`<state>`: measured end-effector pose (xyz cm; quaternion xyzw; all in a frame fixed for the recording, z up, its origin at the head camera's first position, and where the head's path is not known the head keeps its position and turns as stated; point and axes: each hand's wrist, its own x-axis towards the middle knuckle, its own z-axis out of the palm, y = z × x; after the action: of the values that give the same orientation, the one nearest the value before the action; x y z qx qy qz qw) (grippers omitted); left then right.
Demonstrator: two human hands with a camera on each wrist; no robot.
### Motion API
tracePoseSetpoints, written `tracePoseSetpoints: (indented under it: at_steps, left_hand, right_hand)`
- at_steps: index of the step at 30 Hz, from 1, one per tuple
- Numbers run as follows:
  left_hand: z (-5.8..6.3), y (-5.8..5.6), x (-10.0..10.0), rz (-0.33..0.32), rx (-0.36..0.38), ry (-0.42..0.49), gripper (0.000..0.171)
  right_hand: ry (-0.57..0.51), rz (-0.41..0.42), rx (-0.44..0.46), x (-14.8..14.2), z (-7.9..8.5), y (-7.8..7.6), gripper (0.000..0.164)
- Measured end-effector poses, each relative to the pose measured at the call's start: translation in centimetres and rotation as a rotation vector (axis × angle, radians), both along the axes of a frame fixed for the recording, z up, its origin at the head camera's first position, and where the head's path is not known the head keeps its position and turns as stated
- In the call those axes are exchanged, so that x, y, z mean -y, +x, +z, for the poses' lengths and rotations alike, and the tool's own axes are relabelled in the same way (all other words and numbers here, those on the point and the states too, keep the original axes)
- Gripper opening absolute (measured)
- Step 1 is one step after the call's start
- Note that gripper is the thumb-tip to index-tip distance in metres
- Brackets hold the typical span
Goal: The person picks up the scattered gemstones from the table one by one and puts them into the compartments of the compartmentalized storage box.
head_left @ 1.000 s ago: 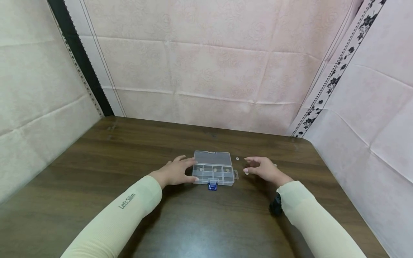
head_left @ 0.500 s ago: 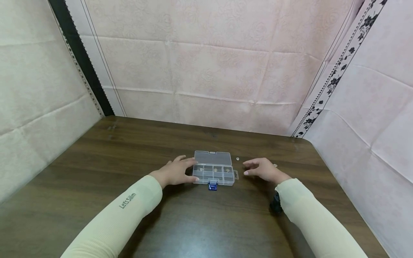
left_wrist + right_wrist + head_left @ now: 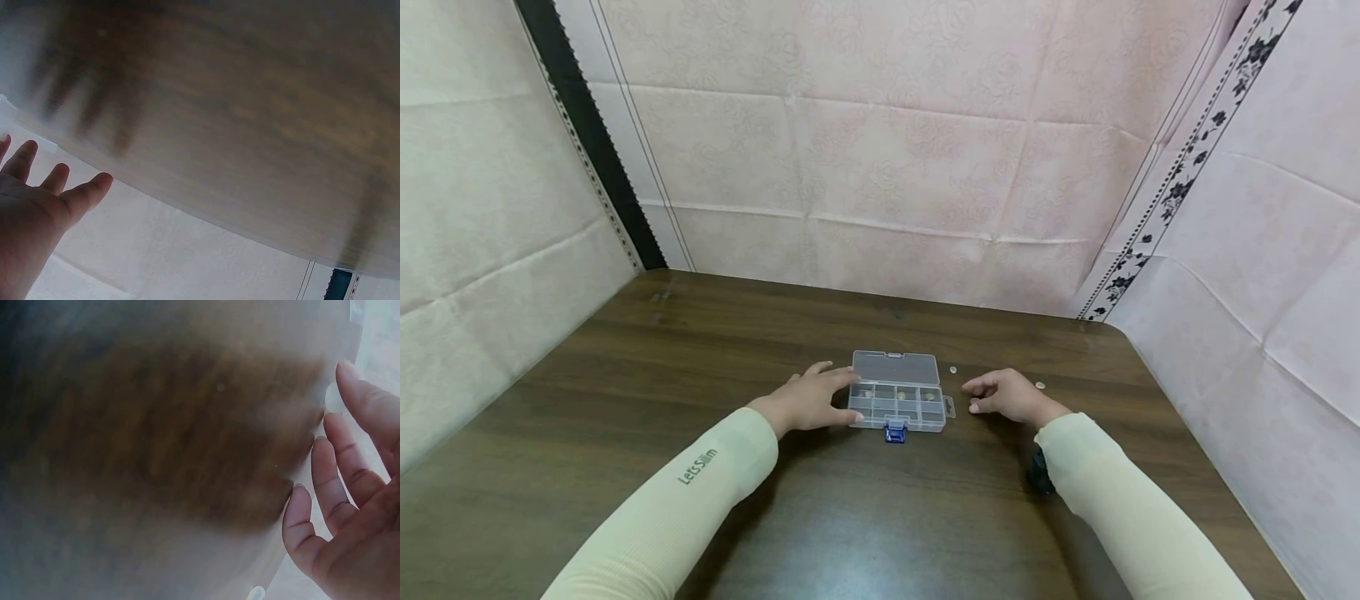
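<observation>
A clear plastic compartment box (image 3: 897, 407) lies on the table with its lid (image 3: 895, 367) folded back and a blue latch (image 3: 895, 434) at the front. Small pale pieces sit in its far row of compartments. My left hand (image 3: 811, 400) rests spread at the box's left side, thumb and fingertips at its edge; its palm and fingers also show in the left wrist view. To the right of the box, my right hand (image 3: 1011, 396) is low over the table, fingers bent and thumb apart. A pale round disc (image 3: 333, 398) shows between its thumb and forefinger in the right wrist view.
Two small pale button-like discs lie on the dark wooden table (image 3: 820, 517): one disc (image 3: 953, 369) beside the lid, another disc (image 3: 1040, 385) behind my right hand. A hanging tab (image 3: 950, 407) sticks out from the box's right side. Patterned cloth (image 3: 880, 167) encloses the table.
My right hand has shifted slightly left, its fingertips lower and nearer the thumb. The pale disc at its thumb no longer shows in the head view. My left hand and the box stay put.
</observation>
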<state>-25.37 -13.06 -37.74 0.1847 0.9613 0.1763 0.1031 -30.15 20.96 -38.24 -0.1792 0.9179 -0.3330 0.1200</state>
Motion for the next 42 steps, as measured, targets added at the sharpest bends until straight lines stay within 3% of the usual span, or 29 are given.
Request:
tracePoseSetpoints:
  at_steps: [20, 30, 42]
  left_hand:
    - [0.2, 0.2, 0.0, -0.008, -0.005, 0.004, 0.071]
    - [0.3, 0.3, 0.0, -0.010, 0.003, 0.002, 0.071]
    - [0.2, 0.2, 0.0, -0.009, 0.000, 0.004, 0.072]
  right_hand:
    - [0.084, 0.017, -0.064, 0.6, 0.4, 0.6, 0.020]
    - [0.115, 0.001, -0.239, 0.9, 0.7, 0.8, 0.014]
    - [0.133, -0.033, -0.352, 1.7, 1.0, 1.4, 0.014]
